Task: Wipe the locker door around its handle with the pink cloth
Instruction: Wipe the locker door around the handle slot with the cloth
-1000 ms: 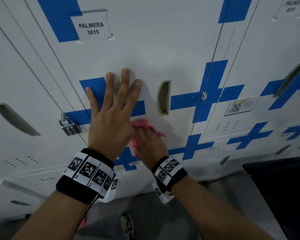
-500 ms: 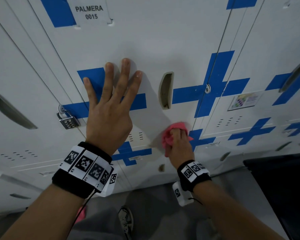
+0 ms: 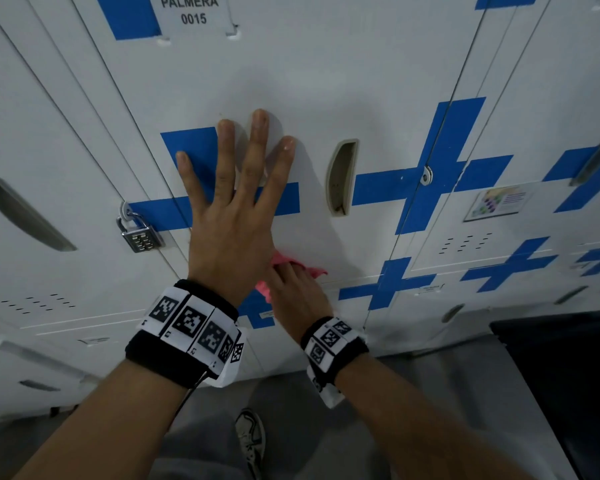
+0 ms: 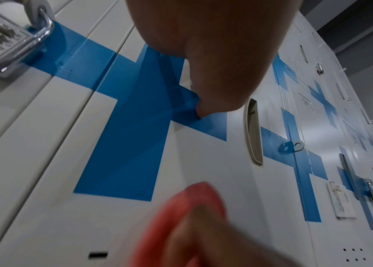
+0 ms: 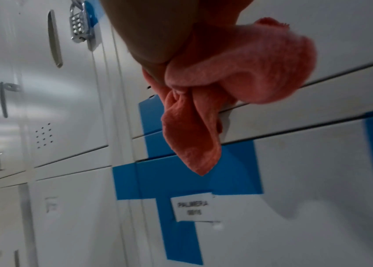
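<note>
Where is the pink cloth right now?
In the head view the pink cloth is bunched in the right hand, low on the locker door, below and left of the handle, beside the left hand.

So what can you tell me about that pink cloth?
The pink cloth looks like soft, fuzzy towel fabric, more coral in the right wrist view. It is bunched up in the right hand, which grips it and holds it against the white locker door, below and left of the handle. One loose corner hangs free from the bunch.
</note>
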